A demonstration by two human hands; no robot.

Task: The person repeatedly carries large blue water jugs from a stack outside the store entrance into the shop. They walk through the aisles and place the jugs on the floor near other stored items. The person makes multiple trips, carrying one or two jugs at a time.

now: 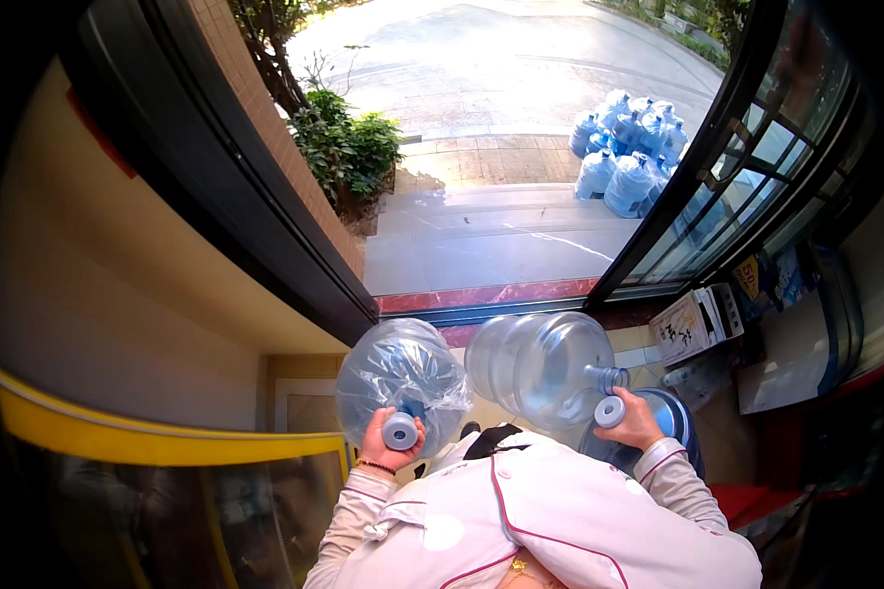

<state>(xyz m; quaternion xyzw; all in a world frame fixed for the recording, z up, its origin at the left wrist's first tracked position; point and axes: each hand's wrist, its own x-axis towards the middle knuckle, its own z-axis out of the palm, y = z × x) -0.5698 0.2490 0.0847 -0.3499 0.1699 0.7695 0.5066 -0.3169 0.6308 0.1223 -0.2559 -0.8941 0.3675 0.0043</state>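
Observation:
My left hand (376, 454), with a dark bead bracelet at the wrist, is closed around the capped neck of a large clear water jug (403, 358). Loose, crinkled plastic film covers that jug. My right hand (640, 420) grips the pale-capped neck of a bluish water jug (680, 417), partly hidden under the hand and sleeve. Between the two lies a clear water jug (545, 363) on its side, its uncapped neck pointing right, close to my right fingers.
Ahead is an open doorway with a red sill (481, 299) and a grey stone step (481, 236). Several blue water jugs (629, 182) stand outside at right. A glass door (727, 196) and a box of papers (697, 324) are at right, a yellow-edged cabinet (167, 442) at left.

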